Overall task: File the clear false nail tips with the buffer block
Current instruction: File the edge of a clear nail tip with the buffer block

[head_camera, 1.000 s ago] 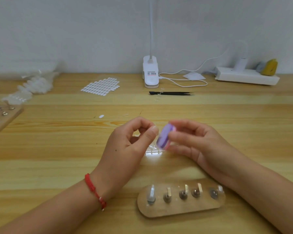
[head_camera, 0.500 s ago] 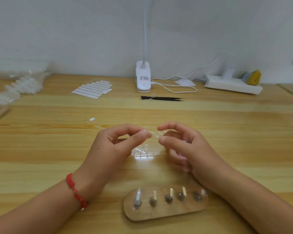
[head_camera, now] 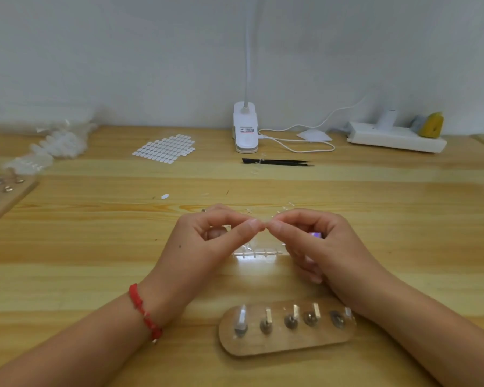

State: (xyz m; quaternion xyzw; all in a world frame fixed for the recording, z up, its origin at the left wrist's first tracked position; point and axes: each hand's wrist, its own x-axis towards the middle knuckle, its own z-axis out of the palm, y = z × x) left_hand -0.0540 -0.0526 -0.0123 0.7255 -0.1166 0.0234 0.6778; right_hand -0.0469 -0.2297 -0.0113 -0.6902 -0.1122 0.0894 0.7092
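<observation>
Pale wooden table (head_camera: 95,247), left hand (head_camera: 207,243) and right hand (head_camera: 330,247) over its centre, oval wooden peg stand (head_camera: 288,342) before them, clear strip of false nail tips (head_camera: 259,251) pinched by both thumbs and forefingers, purple buffer block (head_camera: 316,235) under curled right fingers.

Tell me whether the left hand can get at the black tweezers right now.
Probably yes: open table lies between the left hand and the black tweezers. But it pinches a clear nail tip together with the right hand, so it must let go first.
</observation>
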